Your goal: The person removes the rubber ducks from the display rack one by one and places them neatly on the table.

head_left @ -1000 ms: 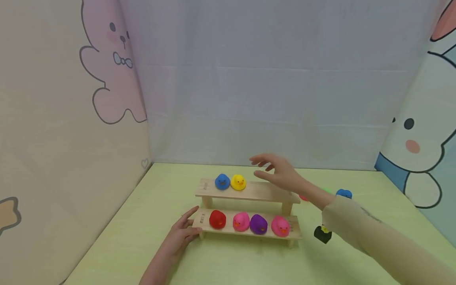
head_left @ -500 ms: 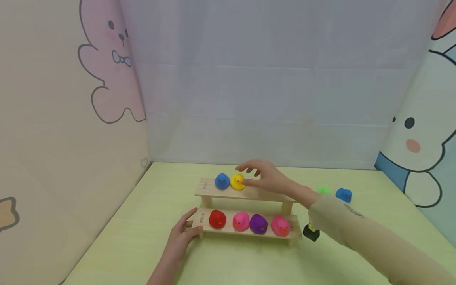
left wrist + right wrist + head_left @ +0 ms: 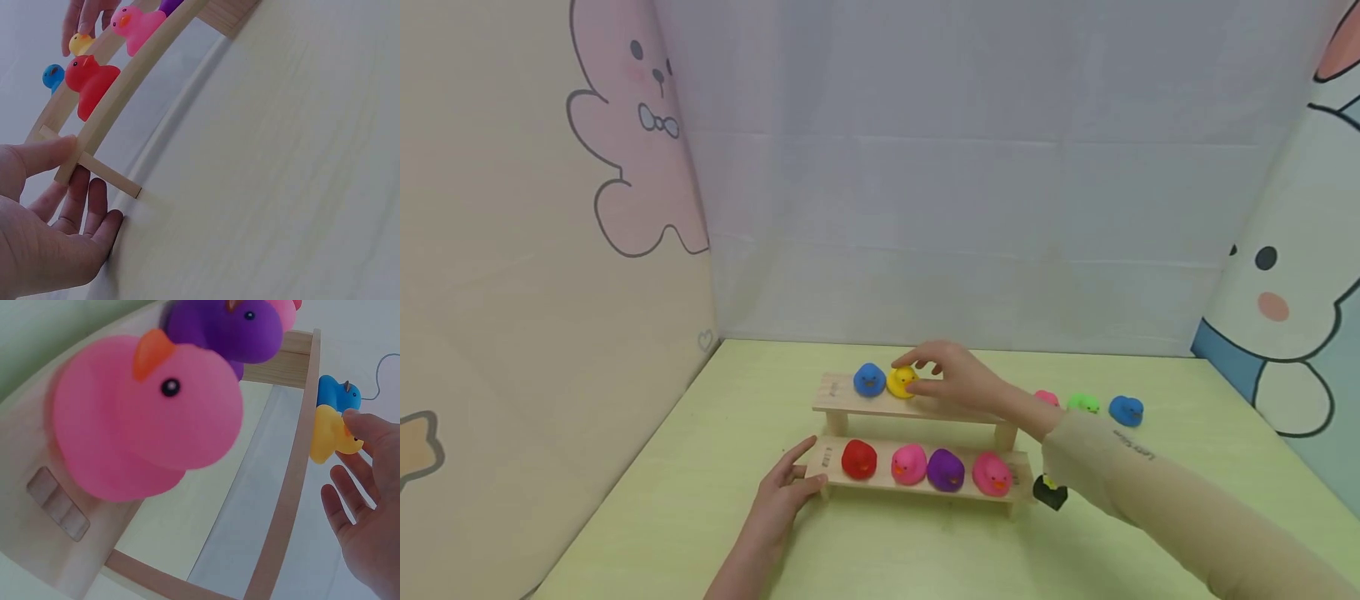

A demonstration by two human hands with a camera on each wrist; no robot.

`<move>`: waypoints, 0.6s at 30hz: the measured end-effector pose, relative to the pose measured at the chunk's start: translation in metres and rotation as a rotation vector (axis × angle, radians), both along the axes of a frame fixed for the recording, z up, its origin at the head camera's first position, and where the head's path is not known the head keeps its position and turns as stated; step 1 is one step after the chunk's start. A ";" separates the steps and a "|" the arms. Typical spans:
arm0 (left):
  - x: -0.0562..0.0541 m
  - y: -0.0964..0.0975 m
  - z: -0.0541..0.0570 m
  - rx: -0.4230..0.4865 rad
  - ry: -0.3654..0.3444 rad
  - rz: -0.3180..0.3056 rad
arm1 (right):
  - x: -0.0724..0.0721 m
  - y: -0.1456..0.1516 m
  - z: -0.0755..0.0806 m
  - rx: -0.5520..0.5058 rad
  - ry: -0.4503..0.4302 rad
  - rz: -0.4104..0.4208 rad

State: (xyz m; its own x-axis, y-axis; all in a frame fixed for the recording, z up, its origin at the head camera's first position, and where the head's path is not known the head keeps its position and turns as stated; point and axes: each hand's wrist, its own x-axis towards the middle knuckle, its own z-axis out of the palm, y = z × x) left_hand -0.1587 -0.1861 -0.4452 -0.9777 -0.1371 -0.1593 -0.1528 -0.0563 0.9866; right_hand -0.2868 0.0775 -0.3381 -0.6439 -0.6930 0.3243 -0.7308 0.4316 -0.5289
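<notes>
A two-tier wooden stand (image 3: 880,492) bears several rubber ducks. My left hand (image 3: 777,500) grips the left end of its lower step, thumb on top and fingers curled below, as the left wrist view shows. My right hand (image 3: 951,377) is at the upper step, thumb and forefinger pinching the yellow rubber duck (image 3: 325,434) at its head. Right beside it on the same step sits a blue duck (image 3: 869,381). Along the lower step stand a red duck (image 3: 858,460), a pink duck (image 3: 908,465), a purple duck (image 3: 945,472) and another pink duck (image 3: 992,475).
On the table right of the stand lie a pink duck (image 3: 1047,398), a green duck (image 3: 1083,404) and a blue duck (image 3: 1127,411). A black item (image 3: 1050,492) with a yellow part shows beneath the right sleeve. A white curtain (image 3: 962,208) hangs behind the table.
My right hand has moved left and down from above the upper step to the yellow duck, its fingers closing round it. The left hand stays at the stand's end.
</notes>
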 end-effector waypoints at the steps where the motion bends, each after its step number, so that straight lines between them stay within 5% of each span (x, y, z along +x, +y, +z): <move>1: 0.000 0.000 0.000 0.002 -0.001 0.001 | 0.000 0.000 0.000 0.002 0.004 0.003; 18: 0.001 0.001 0.000 0.039 0.014 -0.004 | -0.002 0.004 0.001 0.016 0.059 -0.023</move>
State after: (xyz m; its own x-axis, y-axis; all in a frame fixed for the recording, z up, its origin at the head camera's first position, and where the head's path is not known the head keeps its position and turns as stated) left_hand -0.1577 -0.1854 -0.4453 -0.9804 -0.1271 -0.1509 -0.1395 -0.0940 0.9857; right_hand -0.2885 0.0813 -0.3369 -0.6396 -0.6838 0.3513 -0.7504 0.4563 -0.4782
